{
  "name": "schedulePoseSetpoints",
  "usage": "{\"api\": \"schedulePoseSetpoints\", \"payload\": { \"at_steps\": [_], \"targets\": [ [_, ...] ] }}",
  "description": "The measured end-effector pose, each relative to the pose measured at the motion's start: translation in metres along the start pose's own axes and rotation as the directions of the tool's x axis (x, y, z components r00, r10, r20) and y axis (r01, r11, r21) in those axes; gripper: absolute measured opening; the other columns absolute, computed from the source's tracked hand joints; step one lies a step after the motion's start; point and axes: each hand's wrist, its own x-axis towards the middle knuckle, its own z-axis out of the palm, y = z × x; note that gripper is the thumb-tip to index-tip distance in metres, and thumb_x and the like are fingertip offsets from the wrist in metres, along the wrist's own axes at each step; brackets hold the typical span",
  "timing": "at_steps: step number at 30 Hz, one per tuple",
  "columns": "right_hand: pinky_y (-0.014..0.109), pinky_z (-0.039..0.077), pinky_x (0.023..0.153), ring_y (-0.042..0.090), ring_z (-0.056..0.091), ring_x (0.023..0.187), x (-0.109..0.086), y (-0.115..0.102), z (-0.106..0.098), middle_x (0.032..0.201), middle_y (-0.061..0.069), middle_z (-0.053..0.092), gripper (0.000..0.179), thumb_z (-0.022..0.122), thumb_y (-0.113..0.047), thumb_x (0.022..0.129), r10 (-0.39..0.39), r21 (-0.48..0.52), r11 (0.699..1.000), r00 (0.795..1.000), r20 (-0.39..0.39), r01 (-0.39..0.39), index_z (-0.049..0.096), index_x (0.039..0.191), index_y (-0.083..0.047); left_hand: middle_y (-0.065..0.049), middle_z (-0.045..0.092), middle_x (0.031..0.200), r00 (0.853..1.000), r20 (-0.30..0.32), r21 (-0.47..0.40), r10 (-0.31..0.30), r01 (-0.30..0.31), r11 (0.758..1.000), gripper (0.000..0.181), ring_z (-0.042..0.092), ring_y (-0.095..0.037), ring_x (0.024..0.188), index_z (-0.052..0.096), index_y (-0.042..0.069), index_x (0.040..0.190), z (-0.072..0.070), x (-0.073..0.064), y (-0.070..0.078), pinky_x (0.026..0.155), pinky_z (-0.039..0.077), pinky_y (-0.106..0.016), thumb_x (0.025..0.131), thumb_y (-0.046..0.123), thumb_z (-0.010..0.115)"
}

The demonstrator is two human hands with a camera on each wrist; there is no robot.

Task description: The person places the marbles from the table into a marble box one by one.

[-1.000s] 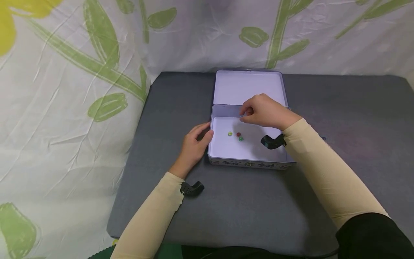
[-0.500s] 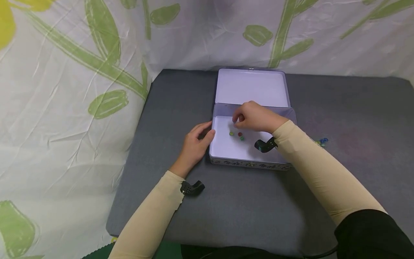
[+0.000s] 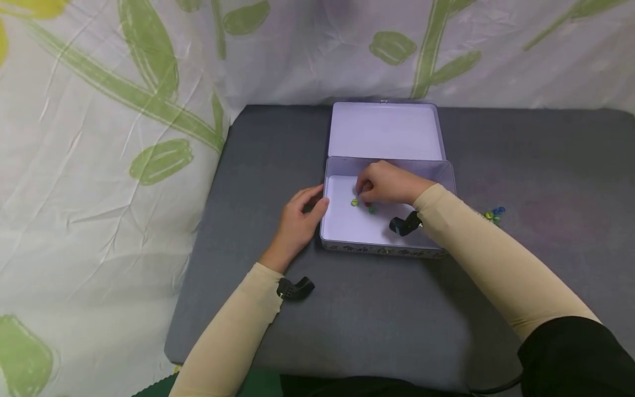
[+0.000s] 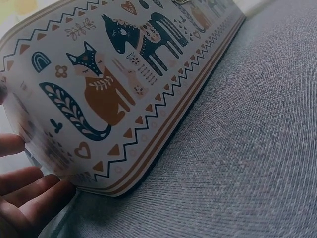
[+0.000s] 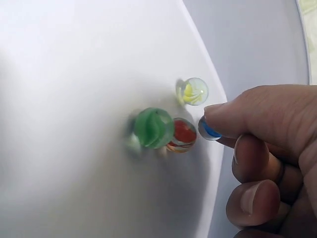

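blue marble (image 5: 208,132) (half-hidden) is pinched by the right hand (image 3: 389,183).

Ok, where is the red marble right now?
In the right wrist view, the red marble sits just right of centre inside the box, between the green marble and the blue marble pinched by the right hand.

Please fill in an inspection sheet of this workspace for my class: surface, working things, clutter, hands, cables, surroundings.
Surface: grey table, faint reddish patch at right.
Working things: open box; inside, yellow marble, green marble, red marble, blue marble; loose marbles right of the box.
Clutter: nothing seen.
Hands: left hand touches the box's side; right hand pinches the blue marble.
Cables: dark strip at the bottom edge, possibly a cable.
Surroundings: leaf-patterned sheet behind and left.
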Motion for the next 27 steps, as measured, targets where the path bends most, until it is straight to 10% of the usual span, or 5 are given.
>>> {"api": "schedulePoseSetpoints", "payload": {
  "at_steps": [27],
  "targets": [
    [0.03,0.049,0.067,0.011,0.062,0.067,-0.0029,0.001,0.0058,0.073,-0.001,0.071,0.012,0.069,-0.014,0.088,-0.01,0.047,0.999,1.0,-0.015,0.01,0.075,0.096,-0.006,-0.011,0.063,0.12,1.0,0.007,0.02,-0.001,0.001,1.0,0.042,0.06,-0.02,0.108,0.062,0.006,0.131,0.0012,-0.003,-0.0065,0.079,0.055,-0.03,0.095,0.027,0.064]
  ]
}}
